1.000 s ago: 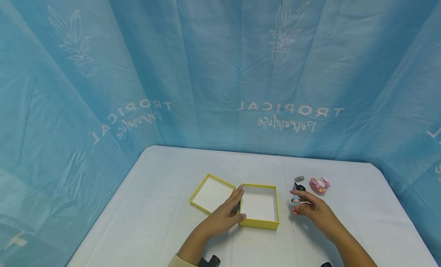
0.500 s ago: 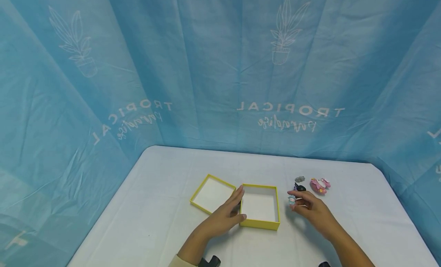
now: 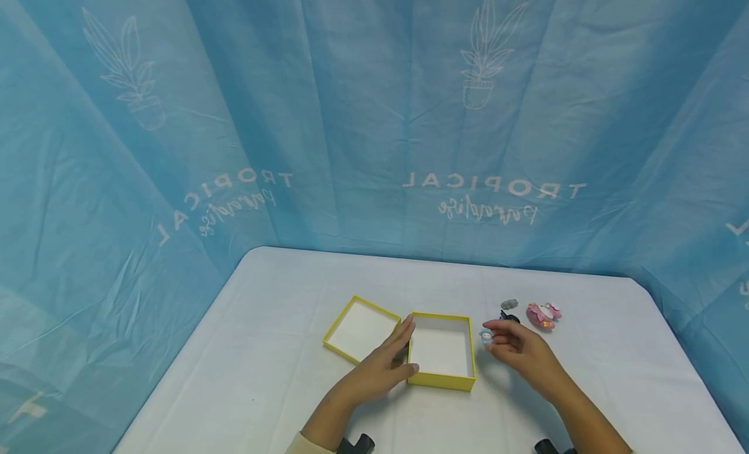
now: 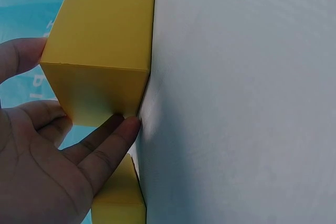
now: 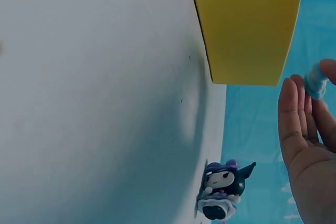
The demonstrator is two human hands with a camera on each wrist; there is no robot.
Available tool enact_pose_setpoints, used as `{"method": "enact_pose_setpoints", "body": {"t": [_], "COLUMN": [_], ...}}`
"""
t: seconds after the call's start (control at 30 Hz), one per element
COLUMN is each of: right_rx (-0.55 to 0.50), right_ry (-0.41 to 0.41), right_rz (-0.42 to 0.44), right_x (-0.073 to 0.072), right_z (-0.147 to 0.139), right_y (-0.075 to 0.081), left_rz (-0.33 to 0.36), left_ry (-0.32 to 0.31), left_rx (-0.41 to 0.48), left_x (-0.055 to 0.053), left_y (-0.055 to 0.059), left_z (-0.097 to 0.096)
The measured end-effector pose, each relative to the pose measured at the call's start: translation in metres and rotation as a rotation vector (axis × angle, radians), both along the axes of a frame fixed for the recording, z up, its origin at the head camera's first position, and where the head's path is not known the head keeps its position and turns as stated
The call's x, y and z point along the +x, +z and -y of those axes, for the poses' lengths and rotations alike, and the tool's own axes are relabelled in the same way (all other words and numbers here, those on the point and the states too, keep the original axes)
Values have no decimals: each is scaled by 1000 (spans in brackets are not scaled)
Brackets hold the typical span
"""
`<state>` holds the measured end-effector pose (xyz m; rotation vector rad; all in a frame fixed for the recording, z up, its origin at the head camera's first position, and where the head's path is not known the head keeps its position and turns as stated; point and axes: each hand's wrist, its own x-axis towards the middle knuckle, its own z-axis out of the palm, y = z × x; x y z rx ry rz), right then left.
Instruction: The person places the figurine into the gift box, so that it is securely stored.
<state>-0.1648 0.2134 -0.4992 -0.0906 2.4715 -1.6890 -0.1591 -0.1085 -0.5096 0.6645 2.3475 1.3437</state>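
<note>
Between the thumb and fingers of my right hand [image 3: 523,355] is a small light-blue figurine [image 3: 486,336], pinched above the table just right of an open yellow box [image 3: 441,380]. In the right wrist view the figurine [image 5: 315,81] is partly cut off by the frame edge. My left hand [image 3: 380,371] rests against the box's left side, fingers extended along the wall and thumb at the near corner. The left wrist view shows its fingertips [image 4: 131,125] touching the yellow wall low down. The box's visible white inside holds nothing.
A shallow yellow-edged lid [image 3: 338,354] lies left of the box, partly behind my left hand. Beyond my right hand are a black-and-purple figurine [image 5: 220,190], a small grey item [image 3: 510,304] and a pink figurine [image 3: 543,315]. Blue curtain [image 3: 351,148] borders the white table.
My right hand has moved left towards the box, carrying the light-blue figurine. My left hand, the box and the lid have stayed in place.
</note>
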Motion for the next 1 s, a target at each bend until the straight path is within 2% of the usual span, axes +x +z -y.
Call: {"method": "enact_pose_setpoints", "body": {"t": [0.33,0.57,0.77,1.0], "right_rx": [88,169,197,197], "right_ry": [23,37,43,75], "right_rz": [-47,-119,-130,-244], "right_x": [-6,-9,-11,-16], "right_z": [12,19,22,30], "right_y": [4,5,4,0], "left_rz": [2,5,-8,-27], "left_ry": [-11,-9,-8,7], "left_rx": [13,11,-16,-44], "left_x": [0,0,1,2], "left_y": [0,0,2,1], "left_z": [1,0,-2,-3]}}
